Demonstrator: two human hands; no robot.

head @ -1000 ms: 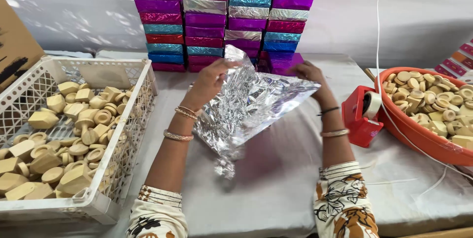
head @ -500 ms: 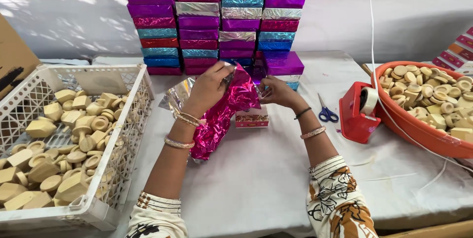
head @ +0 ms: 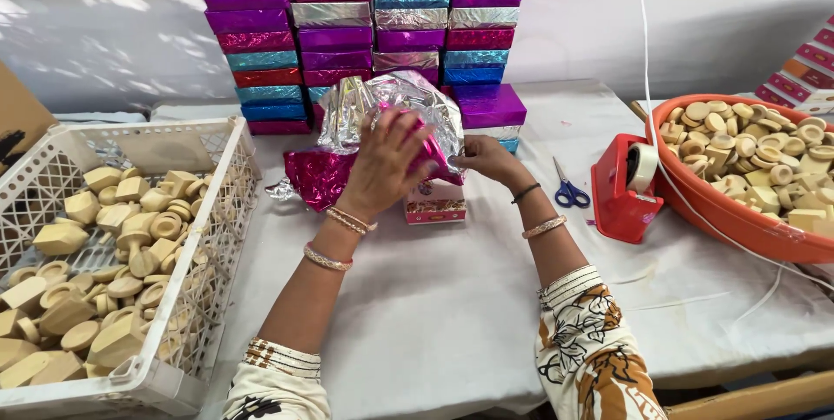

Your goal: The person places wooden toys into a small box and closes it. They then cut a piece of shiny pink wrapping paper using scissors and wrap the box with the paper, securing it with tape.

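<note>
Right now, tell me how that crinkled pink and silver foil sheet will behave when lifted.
The crinkled pink and silver foil sheet probably flops: it drapes and creases under the left hand. Likely very light, as it looks thin. Its glossy face may be slippery.

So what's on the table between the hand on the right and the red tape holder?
In the head view, a pair of blue-handled scissors lies on the white cloth between the right hand and the red tape holder, with bare cloth on either side.
</note>
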